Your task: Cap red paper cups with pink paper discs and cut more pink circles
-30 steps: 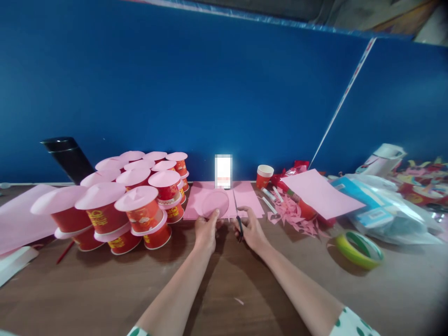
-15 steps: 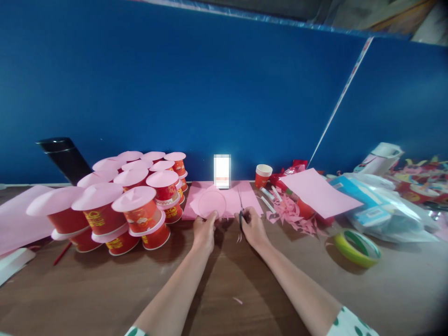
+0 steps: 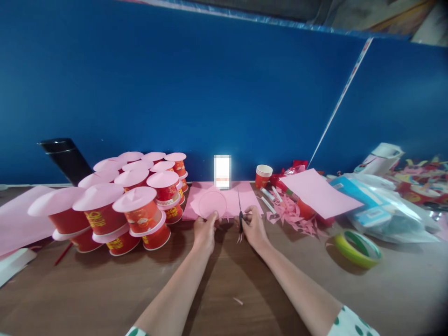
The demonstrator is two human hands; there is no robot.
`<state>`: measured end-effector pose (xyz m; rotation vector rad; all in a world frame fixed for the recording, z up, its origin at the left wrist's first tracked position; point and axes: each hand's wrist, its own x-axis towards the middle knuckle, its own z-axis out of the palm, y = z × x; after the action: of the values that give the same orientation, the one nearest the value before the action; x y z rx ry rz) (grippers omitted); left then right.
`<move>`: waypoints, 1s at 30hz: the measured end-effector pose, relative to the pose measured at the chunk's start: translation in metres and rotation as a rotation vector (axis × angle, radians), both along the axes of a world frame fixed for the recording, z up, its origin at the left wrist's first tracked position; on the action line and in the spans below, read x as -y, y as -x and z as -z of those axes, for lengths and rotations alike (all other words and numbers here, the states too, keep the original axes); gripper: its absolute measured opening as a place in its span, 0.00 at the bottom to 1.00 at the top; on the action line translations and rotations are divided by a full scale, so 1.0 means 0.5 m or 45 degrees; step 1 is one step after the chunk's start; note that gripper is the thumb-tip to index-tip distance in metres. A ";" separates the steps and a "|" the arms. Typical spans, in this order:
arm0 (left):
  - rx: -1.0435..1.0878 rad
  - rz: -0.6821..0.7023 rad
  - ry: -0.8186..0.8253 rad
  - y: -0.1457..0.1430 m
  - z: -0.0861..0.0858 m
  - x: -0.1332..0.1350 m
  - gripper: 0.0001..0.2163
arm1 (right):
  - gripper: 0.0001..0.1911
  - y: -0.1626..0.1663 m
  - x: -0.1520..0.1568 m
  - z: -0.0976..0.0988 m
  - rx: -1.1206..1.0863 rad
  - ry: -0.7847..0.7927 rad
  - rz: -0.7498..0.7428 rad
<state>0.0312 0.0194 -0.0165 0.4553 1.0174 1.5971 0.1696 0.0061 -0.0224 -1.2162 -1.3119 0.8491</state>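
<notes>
Between the thumb and fingers of my left hand [image 3: 206, 229] is the lower edge of a piece of pink paper [image 3: 212, 204] with a circle drawn on it. My right hand [image 3: 254, 227] grips dark-handled scissors [image 3: 240, 215], their blades pointing away from me. The blades look closed, or nearly so, and stand to the right of the held paper, apart from it. Under both lie pink paper sheets [image 3: 248, 191] on the table. Small pink slivers hang just below the scissor handles.
Stacked red paper cups [image 3: 135, 217] with pink cone tops stand at left, by a black tumbler [image 3: 66, 158]. At right are nested cups [image 3: 263, 177], pink scraps [image 3: 292, 212], markers [image 3: 268, 204], a tape roll [image 3: 357, 248] and a plastic bag [image 3: 388, 214]. A blue wall [image 3: 224, 93] rises behind.
Almost nothing differs. The scissor blades seem drawn closer together, and my right hand's fingers have shifted slightly. My left hand and the circled paper stay in place.
</notes>
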 end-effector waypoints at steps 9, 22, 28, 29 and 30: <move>0.032 -0.008 0.011 0.000 0.000 0.001 0.10 | 0.10 -0.009 -0.005 0.006 0.226 -0.162 0.076; 0.073 -0.004 0.020 0.000 -0.008 0.004 0.10 | 0.21 -0.004 -0.008 0.010 0.050 -0.060 -0.074; 0.076 0.045 0.022 0.000 -0.010 0.006 0.10 | 0.23 -0.004 -0.009 0.004 -0.061 0.028 -0.084; 0.080 0.051 0.024 0.000 -0.010 0.006 0.10 | 0.23 -0.003 -0.008 0.002 -0.071 0.038 -0.084; 0.087 0.053 0.027 -0.001 -0.010 0.006 0.10 | 0.23 -0.002 -0.007 0.000 -0.077 0.050 -0.082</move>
<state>0.0315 0.0163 -0.0112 0.4025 0.9663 1.5529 0.1704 0.0094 -0.0223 -1.1749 -1.2969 0.9545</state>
